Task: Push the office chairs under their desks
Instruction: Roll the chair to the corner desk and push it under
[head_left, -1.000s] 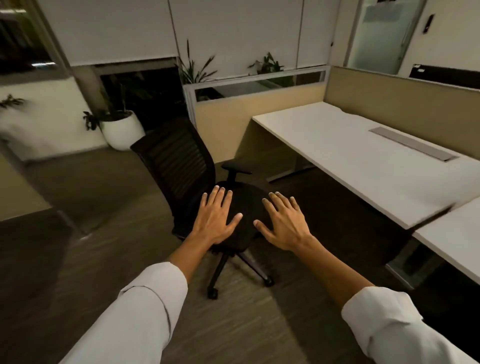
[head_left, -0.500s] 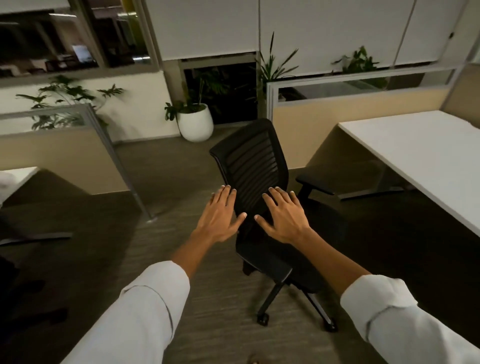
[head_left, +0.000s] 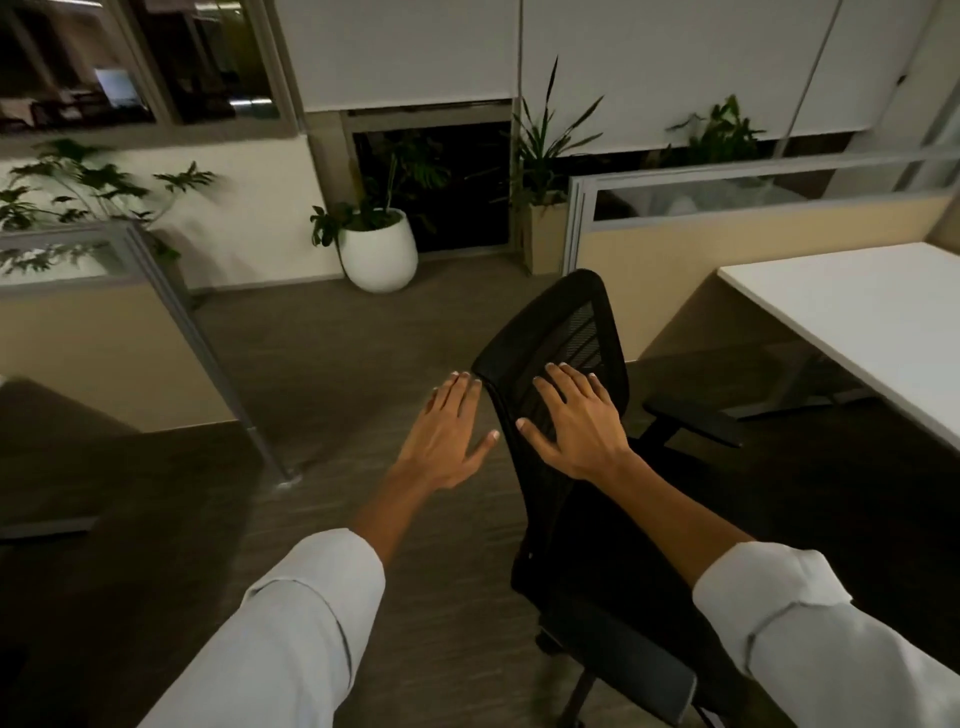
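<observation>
Neither grip holds anything: both hands are flat and wide, fingers spread. The left hand (head_left: 451, 431) hangs in the air just beside the left edge of the chair's backrest, its fingertips level with that edge; whether they touch it I cannot tell. The right hand (head_left: 574, 422) lies palm-down against the back of the mesh backrest (head_left: 563, 343), thumb stretched out toward the left.

Starting at the left of the room, a leafy plant (head_left: 78, 187) stands behind a low partition (head_left: 93, 322) with a grey frame, whose post comes down to the dark carpet floor (head_left: 322, 374). Further along, against the far wall, a round white planter (head_left: 379, 252) holds another green plant, with a dark window behind it. A tall spiky plant (head_left: 545, 140) rises at the corner of the next partition.

The black office chair (head_left: 587, 519) stands in the open, on the carpet, out from the bench and not under it. Its backrest faces the person and its seat (head_left: 623, 597) runs down toward the bottom edge of view; one armrest (head_left: 691, 418) sticks out on the right, toward the bench. The white bench (head_left: 862, 312) sits at the right, its near-left corner well apart from the chair, with a beige partition (head_left: 753, 228) along its far side. Both forearms come out of rolled white sleeves (head_left: 311, 623).
</observation>
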